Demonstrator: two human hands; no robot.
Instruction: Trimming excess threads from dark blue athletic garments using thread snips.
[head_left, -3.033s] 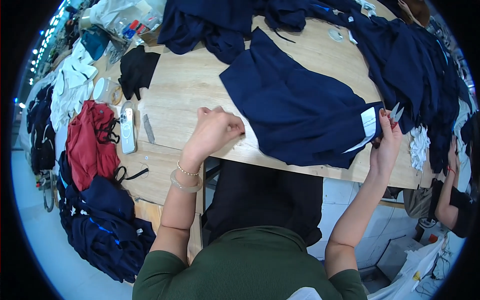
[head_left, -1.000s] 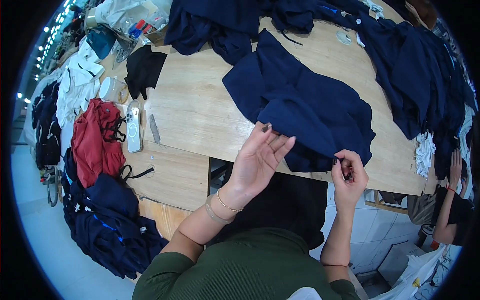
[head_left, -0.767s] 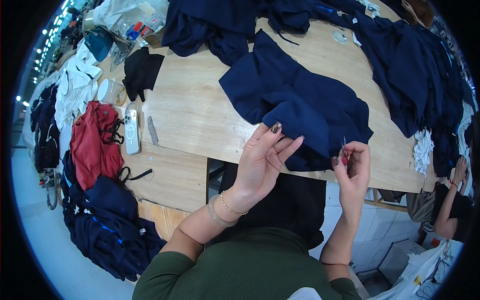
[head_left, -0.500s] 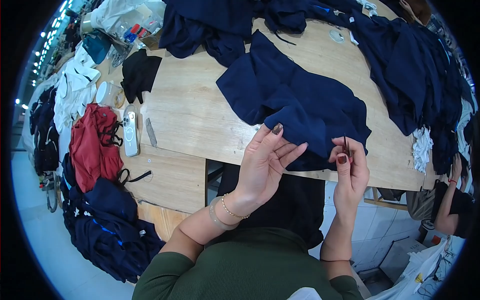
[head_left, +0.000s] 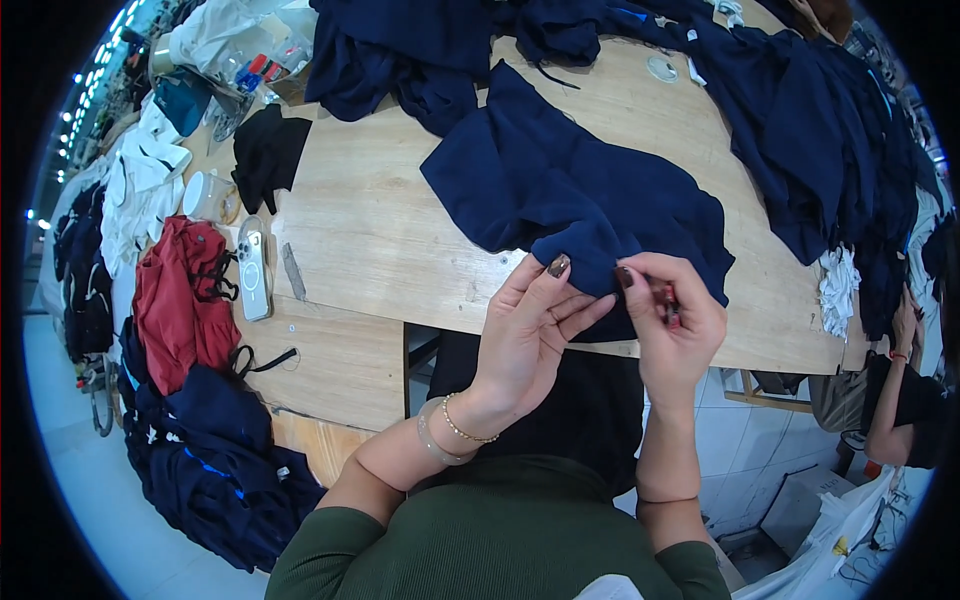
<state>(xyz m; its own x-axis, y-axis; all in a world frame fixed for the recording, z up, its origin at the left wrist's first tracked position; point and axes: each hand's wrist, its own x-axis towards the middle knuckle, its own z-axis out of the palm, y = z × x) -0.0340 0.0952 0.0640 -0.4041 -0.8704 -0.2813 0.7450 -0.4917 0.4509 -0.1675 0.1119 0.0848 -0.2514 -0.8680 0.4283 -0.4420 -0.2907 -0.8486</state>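
A navy blue garment (head_left: 600,180) lies spread and creased over the front of the table, one edge raised toward me. My left hand (head_left: 525,335) pinches that edge between thumb and fingers. Close on its right, my right hand (head_left: 675,320) has thumb and forefinger together at the same edge. Curled inside its other fingers is a small tool with red parts (head_left: 671,306), which looks like thread snips; most of it is hidden. Whether the right fingertips also grip cloth or a thread is too small to make out.
Navy garments are heaped along the table's (head_left: 370,220) far side and right (head_left: 800,150). To the left lie a phone (head_left: 254,275), a red garment (head_left: 185,305), a black cloth (head_left: 268,155) and a plastic tub (head_left: 210,197). Another person's arm (head_left: 890,400) shows at far right.
My right hand has moved left to the cloth edge beside my left hand, and the snips' pointed tip has turned out of sight. The left hand keeps its pinch.
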